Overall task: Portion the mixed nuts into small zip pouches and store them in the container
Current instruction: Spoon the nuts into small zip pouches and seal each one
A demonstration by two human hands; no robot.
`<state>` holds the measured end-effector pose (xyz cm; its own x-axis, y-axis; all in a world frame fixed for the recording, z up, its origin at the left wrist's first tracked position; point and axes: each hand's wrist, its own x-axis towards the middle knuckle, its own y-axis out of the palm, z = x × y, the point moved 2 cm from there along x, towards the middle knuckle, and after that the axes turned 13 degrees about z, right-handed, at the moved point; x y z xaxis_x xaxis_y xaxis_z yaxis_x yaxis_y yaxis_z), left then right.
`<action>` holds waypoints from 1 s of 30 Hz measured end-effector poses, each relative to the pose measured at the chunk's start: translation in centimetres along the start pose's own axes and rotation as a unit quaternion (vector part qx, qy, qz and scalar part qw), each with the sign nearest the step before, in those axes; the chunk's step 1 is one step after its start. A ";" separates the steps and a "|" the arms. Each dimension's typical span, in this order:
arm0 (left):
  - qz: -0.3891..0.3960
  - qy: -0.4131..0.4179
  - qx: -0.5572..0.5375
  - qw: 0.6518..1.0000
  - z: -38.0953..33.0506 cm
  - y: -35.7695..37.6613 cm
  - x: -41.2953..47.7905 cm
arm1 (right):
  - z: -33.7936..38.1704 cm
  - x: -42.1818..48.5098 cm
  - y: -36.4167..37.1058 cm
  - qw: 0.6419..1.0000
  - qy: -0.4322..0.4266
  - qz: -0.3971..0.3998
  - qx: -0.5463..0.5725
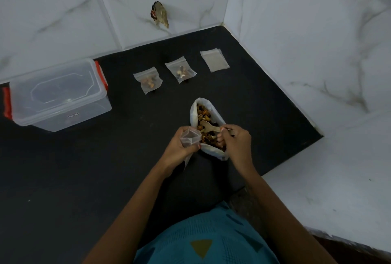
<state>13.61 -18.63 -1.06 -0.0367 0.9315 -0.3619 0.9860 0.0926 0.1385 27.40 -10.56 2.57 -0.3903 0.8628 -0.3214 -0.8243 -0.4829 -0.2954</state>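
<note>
A white bag of mixed nuts (194,107) lies open on the black counter. My right hand (236,142) pinches the handle of a small wooden spoon (208,126) whose bowl rests over the nuts. Just left of the bag, my left hand (179,148) grips a small clear zip pouch (190,136) with its mouth held open. Two filled pouches lie farther back, one at left (148,79) and one at right (180,71). A small stack of empty flat pouches (214,60) lies to their right. The clear lidded container (59,94) with red clips stands at the far left.
The black counter (84,168) ends at marble tiled walls behind and on the right. Its right edge runs diagonally past the nut bag. A brownish object (159,15) sticks to the back wall.
</note>
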 end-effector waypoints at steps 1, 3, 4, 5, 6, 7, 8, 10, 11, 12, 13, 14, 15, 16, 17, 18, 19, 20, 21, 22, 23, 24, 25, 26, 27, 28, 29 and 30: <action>0.000 0.001 -0.003 1.000 0.0 0.0 0.0 | 0.0 0.2 -0.3 0.999 0.027 -0.006 0.032; 0.002 0.006 -0.005 1.000 -0.1 0.0 0.0 | -0.2 0.4 -1.0 0.994 0.066 -0.012 0.084; 0.002 0.007 -0.006 1.000 -0.1 0.1 0.0 | -0.2 0.4 -1.1 0.992 0.076 -0.014 0.103; 0.004 0.008 -0.009 1.000 -0.1 0.1 0.0 | -0.3 0.3 -1.1 0.990 0.082 -0.016 0.116; 0.005 0.008 -0.010 1.000 -0.1 0.2 -0.1 | -0.3 0.2 -1.0 0.989 0.084 -0.018 0.123; 0.007 0.010 -0.010 1.000 -0.2 0.2 -0.1 | -0.4 0.1 -0.9 0.988 0.085 -0.021 0.127; 0.008 0.011 -0.009 1.000 -0.2 0.3 -0.1 | -0.5 0.1 -0.7 0.988 0.085 -0.024 0.129; 0.009 0.011 -0.010 1.000 -0.2 0.2 -0.1 | -0.5 0.1 -0.7 0.985 0.090 -0.030 0.142; 0.009 0.011 -0.009 1.000 -0.2 0.2 -0.1 | -0.6 0.2 -0.9 0.983 0.097 -0.030 0.153; 0.008 0.010 -0.008 1.000 -0.2 0.2 -0.2 | -0.7 0.2 -1.1 0.981 0.104 -0.030 0.161; 0.007 0.009 -0.007 1.000 -0.2 0.2 -0.2 | -0.8 0.3 -1.4 0.980 0.109 -0.028 0.164; 0.006 0.008 -0.007 1.000 -0.1 0.1 -0.2 | -0.9 0.3 -1.6 0.980 0.111 -0.026 0.162; 0.005 0.008 -0.008 1.000 -0.1 0.1 -0.2 | -0.9 0.2 -1.6 0.982 0.107 -0.022 0.156; 0.004 0.010 -0.008 1.000 -0.1 0.2 -0.2 | -0.9 0.1 -1.5 0.984 0.100 -0.018 0.147; 0.004 0.011 -0.008 1.000 -0.1 0.2 -0.2 | -0.8 -0.1 -1.3 0.986 0.093 -0.016 0.137; 0.004 0.011 -0.006 1.000 -0.1 0.2 -0.2 | -0.8 -0.2 -1.1 0.988 0.088 -0.017 0.128; 0.004 0.011 -0.006 1.000 -0.1 0.2 -0.2 | -0.7 -0.3 -0.8 0.989 0.084 -0.019 0.124; 0.005 0.011 -0.005 1.000 -0.1 0.2 -0.2 | -0.7 -0.4 -0.6 0.989 0.082 -0.021 0.124; 0.006 0.012 -0.005 1.000 -0.2 0.2 -0.2 | -0.6 -0.4 -0.5 0.988 0.082 -0.024 0.126; 0.009 0.013 -0.005 1.000 -0.3 0.3 -0.2 | -0.6 -0.3 -0.4 0.987 0.085 -0.027 0.134; 0.010 0.013 -0.004 1.000 -0.3 0.3 -0.2 | -0.6 -0.2 -0.5 0.985 0.091 -0.030 0.147; 0.010 0.013 -0.003 1.000 -0.4 0.4 -0.2 | -0.5 -0.1 -0.7 0.981 0.100 -0.032 0.161; 0.008 0.013 -0.002 1.000 -0.5 0.4 -0.2 | -0.5 -0.1 -1.0 0.978 0.108 -0.032 0.174; 0.004 0.013 0.000 1.000 -0.5 0.4 -0.3 | -0.6 -0.1 -1.3 0.975 0.116 -0.029 0.186; 0.000 0.014 0.000 1.000 -0.5 0.3 -0.3 | -0.6 -0.1 -1.6 0.972 0.122 -0.024 0.200; -0.001 0.014 0.000 1.000 -0.5 0.3 -0.3 | -0.7 -0.1 -1.8 0.969 0.126 -0.017 0.214; -0.001 0.015 0.000 1.000 -0.5 0.3 -0.4 | -0.7 -0.1 -1.9 0.966 0.130 -0.011 0.224; 0.000 0.015 0.000 1.000 -0.5 0.3 -0.4 | -0.8 -0.2 -1.9 0.965 0.133 -0.007 0.226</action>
<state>13.88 -18.83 -0.44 -0.0424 0.9413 -0.3348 0.9859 0.0937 0.1387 29.36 -9.91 2.47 -0.3084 0.7710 -0.5572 -0.9469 -0.3051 0.1020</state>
